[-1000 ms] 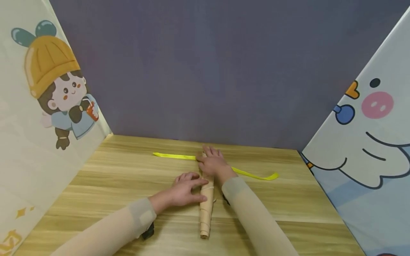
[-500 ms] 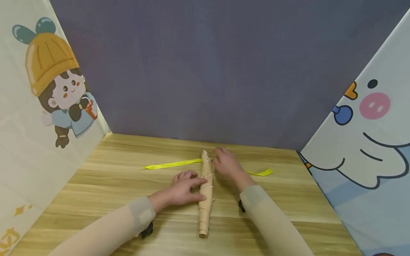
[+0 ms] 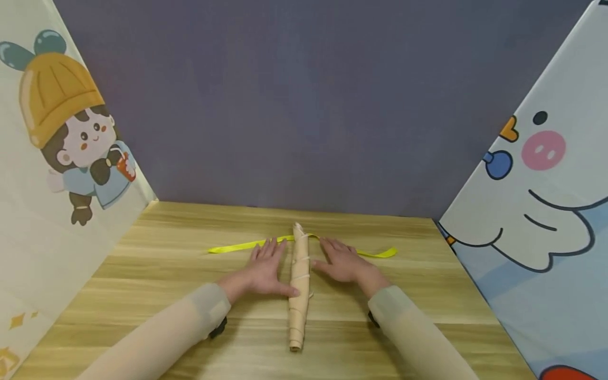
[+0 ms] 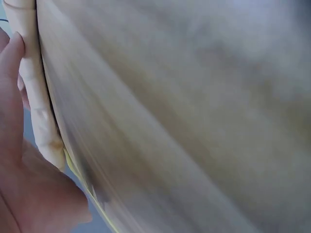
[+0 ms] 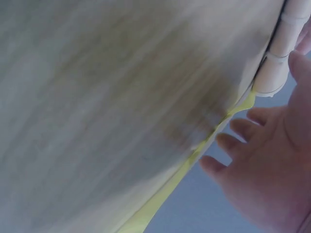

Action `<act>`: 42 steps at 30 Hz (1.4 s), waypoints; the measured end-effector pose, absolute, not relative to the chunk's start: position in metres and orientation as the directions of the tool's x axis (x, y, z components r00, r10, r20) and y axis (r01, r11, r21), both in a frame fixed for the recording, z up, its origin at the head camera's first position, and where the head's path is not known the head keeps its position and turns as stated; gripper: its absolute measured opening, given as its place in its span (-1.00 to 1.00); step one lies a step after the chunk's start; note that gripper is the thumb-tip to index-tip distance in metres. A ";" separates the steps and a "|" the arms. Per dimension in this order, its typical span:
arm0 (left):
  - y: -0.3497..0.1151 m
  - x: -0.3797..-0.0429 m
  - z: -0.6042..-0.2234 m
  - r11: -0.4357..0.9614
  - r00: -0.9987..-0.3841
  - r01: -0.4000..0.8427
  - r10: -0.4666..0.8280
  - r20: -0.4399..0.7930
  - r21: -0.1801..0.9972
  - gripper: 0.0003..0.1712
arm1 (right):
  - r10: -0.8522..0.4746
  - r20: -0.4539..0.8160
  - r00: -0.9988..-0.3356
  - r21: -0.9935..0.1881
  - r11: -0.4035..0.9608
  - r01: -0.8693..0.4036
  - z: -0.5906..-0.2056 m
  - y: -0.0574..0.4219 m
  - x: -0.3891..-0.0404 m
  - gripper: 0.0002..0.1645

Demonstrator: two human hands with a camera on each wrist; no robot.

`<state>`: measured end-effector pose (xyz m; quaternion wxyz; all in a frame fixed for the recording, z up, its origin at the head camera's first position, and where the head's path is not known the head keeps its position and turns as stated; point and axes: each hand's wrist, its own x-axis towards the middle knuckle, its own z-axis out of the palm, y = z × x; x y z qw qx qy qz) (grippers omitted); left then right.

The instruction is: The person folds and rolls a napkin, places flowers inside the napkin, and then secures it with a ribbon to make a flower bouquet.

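A beige rolled-up bundle [image 3: 299, 311], tapered and wound in overlapping layers, lies lengthwise on the table in the head view; its material is unclear. A flat yellow ribbon [image 3: 237, 247] passes crosswise at its far end, sticking out on both sides. My left hand [image 3: 264, 273] is left of the bundle, fingers spread and pointing forward near the ribbon, its thumb touching the bundle. On the other side my right hand [image 3: 345, 264] has its fingers extended, apart from the bundle and close to the ribbon [image 5: 170, 189], which the right wrist view shows running past the fingertips.
The wood-grain table [image 3: 190, 227] meets a dark grey back panel [image 3: 294, 105]. White side panels with cartoon prints stand at the left [image 3: 28, 237] and right [image 3: 475, 221].
My right hand has left the bundle's far end and drawn back to its right side. The left hand has slid forward with fingers spread. The ribbon's left part has shifted nearer and tilted.
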<state>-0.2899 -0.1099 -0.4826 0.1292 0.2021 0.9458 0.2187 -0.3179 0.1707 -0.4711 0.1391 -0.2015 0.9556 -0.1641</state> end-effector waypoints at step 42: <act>-0.114 -0.297 -0.476 0.892 -0.866 0.336 0.419 -0.274 0.302 0.76 | -0.408 -0.248 -0.879 -0.335 0.887 -0.317 -0.476 0.165 -0.303 0.45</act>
